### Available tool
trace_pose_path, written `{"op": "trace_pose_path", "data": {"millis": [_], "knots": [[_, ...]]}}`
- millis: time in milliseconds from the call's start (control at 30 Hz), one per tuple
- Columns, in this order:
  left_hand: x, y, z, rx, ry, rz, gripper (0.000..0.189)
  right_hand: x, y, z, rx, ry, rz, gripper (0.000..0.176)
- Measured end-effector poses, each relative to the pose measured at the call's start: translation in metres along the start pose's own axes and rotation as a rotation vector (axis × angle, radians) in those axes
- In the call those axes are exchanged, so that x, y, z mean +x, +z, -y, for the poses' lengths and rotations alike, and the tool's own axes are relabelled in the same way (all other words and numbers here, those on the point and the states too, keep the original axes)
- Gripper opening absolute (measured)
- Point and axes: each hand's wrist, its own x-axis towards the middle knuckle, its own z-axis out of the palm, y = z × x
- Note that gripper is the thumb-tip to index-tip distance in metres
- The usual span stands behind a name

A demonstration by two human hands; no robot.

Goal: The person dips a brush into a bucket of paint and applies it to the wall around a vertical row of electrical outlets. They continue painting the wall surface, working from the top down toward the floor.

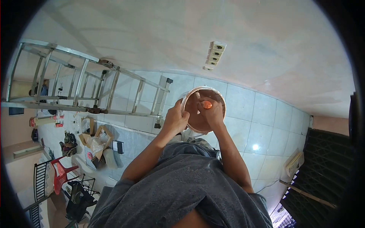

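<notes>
A round bucket (191,90) with a pale, smeared rim is held in front of my body, and brownish-pink paint (198,122) shows inside it. My left hand (176,118) is closed on the bucket's left rim, with the thumb over the edge. Over the bucket's opening, my right hand (214,114) is wrapped round an orange-handled tool (207,104). The handle's end points up toward me. My fist and the bucket hide most of the tool's lower part, so its kind cannot be told.
A metal ladder (138,95) stands at the left, near the wall (152,41). Several sockets (215,54) run along that wall. Open cardboard boxes (102,138), a red plastic chair (61,176) and a black folding chair (79,199) are farther left. A dark slatted gate (323,163) is at right.
</notes>
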Motion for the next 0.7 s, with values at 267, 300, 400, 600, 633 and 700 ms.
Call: {"op": "trace_pose_path", "data": {"millis": [267, 300, 400, 600, 633, 700], "knots": [[0.004, 0.003, -0.014, -0.019, -0.021, 0.018, 0.053, 0.002, -0.002, -0.008, -0.01, -0.007, -0.002, 0.02], [0.005, 0.004, -0.014, -0.018, -0.004, 0.022, 0.053, 0.002, -0.002, -0.008, -0.024, 0.029, -0.002, 0.02], [0.011, 0.007, -0.01, 0.039, 0.035, 0.031, 0.047, 0.006, 0.001, -0.01, -0.042, 0.058, -0.019, 0.02], [0.031, 0.002, -0.001, 0.051, 0.035, 0.086, 0.046, 0.0, -0.009, -0.004, -0.04, 0.044, -0.207, 0.021], [0.036, -0.001, 0.001, 0.049, 0.042, 0.096, 0.046, -0.004, -0.014, 0.001, -0.007, 0.013, -0.284, 0.021], [0.047, -0.005, 0.002, -0.019, -0.027, 0.134, 0.053, -0.008, -0.028, 0.024, 0.057, 0.162, -0.261, 0.021]]}}
